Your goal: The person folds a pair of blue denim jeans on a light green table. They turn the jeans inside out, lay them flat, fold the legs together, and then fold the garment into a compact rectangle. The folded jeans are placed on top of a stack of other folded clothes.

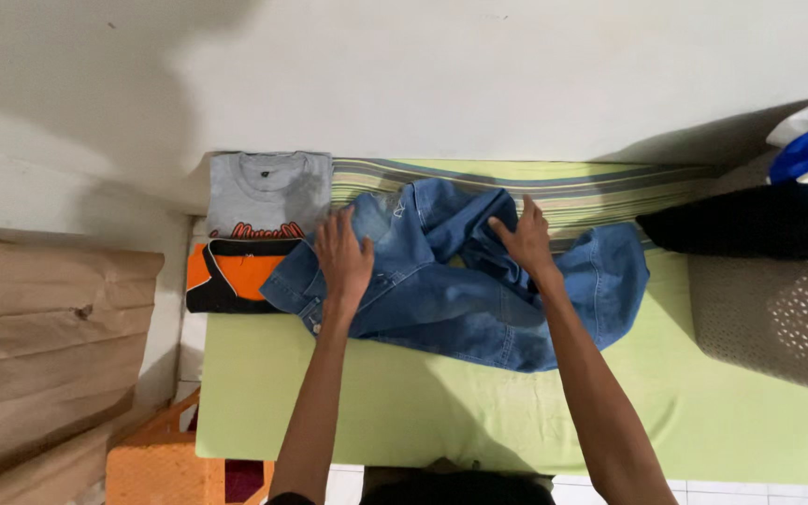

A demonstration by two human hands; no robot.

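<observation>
Blue denim jeans [460, 290] lie crumpled on the green sheet of the bed [404, 411], not yet folded. My left hand [343, 262] presses flat and open on the waist; my right hand [524, 238] rests open on a bunched leg. Two folded shirts, grey [268, 192] and orange-black [231, 276], sit stacked left; a laundry basket [769, 318] crowds the right.

The jeans [460, 290] are blue denim, matt and faded pale in patches, lying on a tabletop [423, 411] covered in smooth lime-green cloth with a striped woven cloth [554, 182] along its far edge. The grey t-shirt [268, 192] and the orange-and-black shirt [231, 276] look like soft matt jersey. The basket [769, 318] is matt grey-brown perforated plastic, and the crate [161, 463] is orange plastic.
</observation>
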